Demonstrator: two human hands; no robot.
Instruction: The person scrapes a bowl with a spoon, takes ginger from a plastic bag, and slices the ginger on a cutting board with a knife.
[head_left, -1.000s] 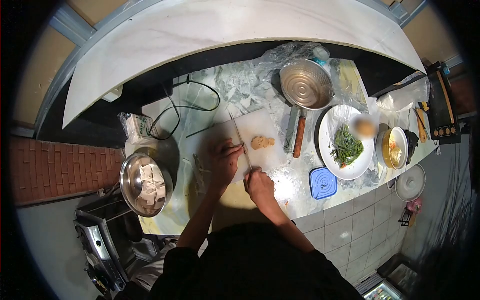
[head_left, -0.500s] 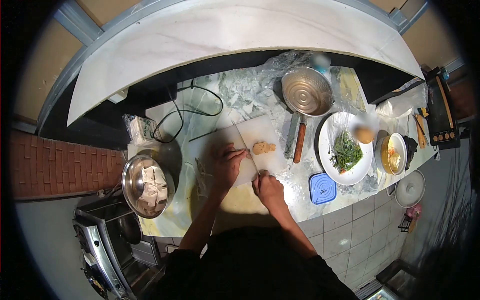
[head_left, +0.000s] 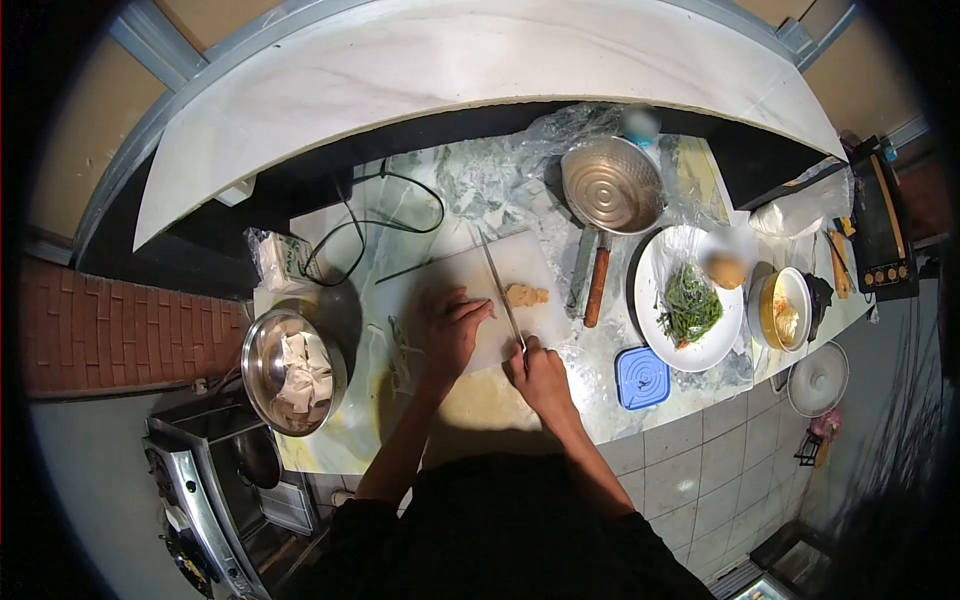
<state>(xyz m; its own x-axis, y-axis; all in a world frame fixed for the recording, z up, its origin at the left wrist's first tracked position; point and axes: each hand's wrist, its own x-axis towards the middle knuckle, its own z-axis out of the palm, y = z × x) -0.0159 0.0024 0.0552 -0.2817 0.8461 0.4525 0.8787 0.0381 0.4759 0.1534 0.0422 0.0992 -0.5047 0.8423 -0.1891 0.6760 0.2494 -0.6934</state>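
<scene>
My right hand [head_left: 543, 373] is closed round the handle of a knife [head_left: 502, 290], whose long blade points away from me across a white cutting board [head_left: 450, 277]. To the left of the blade, my left hand [head_left: 455, 333] rests on the board with its fingers bent and pressed together; whatever is under the fingertips is hidden. Just right of the blade lies a tan, knobbly heap that looks like ginger [head_left: 527, 295], apparently in cut pieces. Pale thin scraps [head_left: 402, 350] lie at the board's left side.
A steel bowl of white pieces [head_left: 257, 375] stands left. Beyond the board are a black cable [head_left: 408, 231] and a saucepan [head_left: 610, 185]. On the right are a white plate [head_left: 722, 338] with green vegetables, a blue lid [head_left: 642, 378] and a bowl [head_left: 768, 305]. A stove [head_left: 205, 510] stands lower left.
The knife blade has swung a little to the right, away from my left fingers and closer to the tan pieces. My right hand has shifted slightly; my left hand stays nearly in place.
</scene>
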